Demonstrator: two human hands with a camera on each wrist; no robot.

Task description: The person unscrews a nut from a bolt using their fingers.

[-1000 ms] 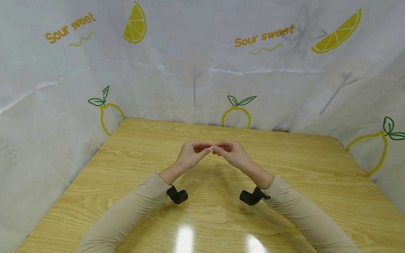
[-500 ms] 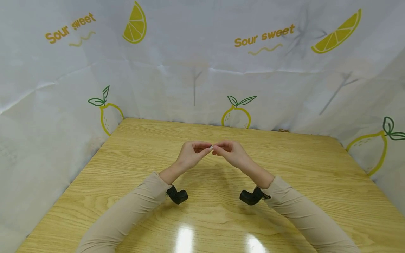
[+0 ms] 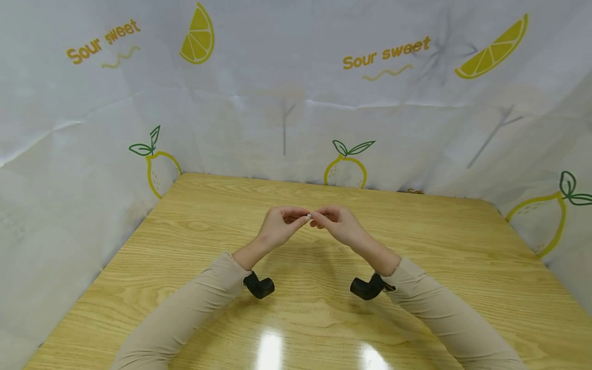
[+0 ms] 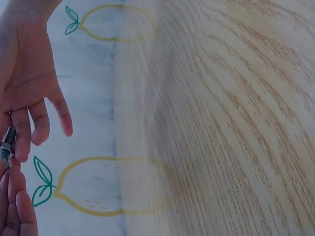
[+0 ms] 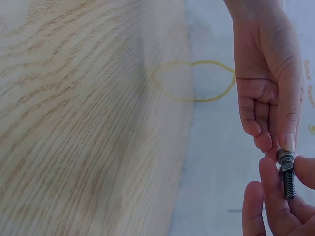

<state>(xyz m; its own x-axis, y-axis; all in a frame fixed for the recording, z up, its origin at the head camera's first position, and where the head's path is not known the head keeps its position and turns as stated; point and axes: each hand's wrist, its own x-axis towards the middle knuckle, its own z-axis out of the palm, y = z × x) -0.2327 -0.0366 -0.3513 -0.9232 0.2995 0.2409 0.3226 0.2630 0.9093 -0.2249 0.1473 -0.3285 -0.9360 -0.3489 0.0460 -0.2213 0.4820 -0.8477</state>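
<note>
Hardly anything differs across the last second: in the head view both hands keep the same place and the same meeting point, and only the fingertips could be shifting, too slightly to tell at that size. So the work on the bolt (image 5: 290, 190) and nut (image 5: 287, 168) seems to be at a fine, slow stage, with no visible gain, though a small turn of either piece would be hard to spot. The left grip (image 3: 279, 227) pinches the bolt by its thicker end, thumb tip laid against it; the right grip (image 3: 341, 226) holds it around the nut, thumb on one side and a finger on the other. The nut sits on the bolt between the thick end and the threaded tip, which sticks out bare past it. Both pieces are held above the surface (image 3: 314, 334), midway between the hands. As for pose, the forearms come in from the near edge in beige sleeves (image 3: 199, 298), angled inward so that the fingertips meet like a roof peak; each wrist carries a black mount (image 3: 264, 288). The right outer fingers hang loosely apart, while the left ones fold in toward the palm.
</note>
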